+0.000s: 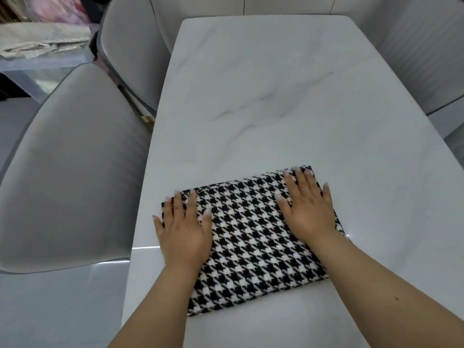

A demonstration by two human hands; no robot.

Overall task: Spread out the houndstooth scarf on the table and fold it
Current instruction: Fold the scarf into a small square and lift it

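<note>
Scarf [251, 237] is folded into a compact rectangle, lying flat on the table [276, 96] near the 6 o'clock edge, skewed so its far edge runs up toward 1 o'clock. Left hand [184, 229] flat on the scarf's 9 o'clock end, fingers spread, palm down, little finger over the edge onto the table. Right hand [307, 209] flat on the 2 o'clock corner, fingers spread, palm down. Neither pinches cloth. Two grey chairs: one [70, 167] at 9 o'clock, another [133, 46] at 11 o'clock, both beside the table.
</note>
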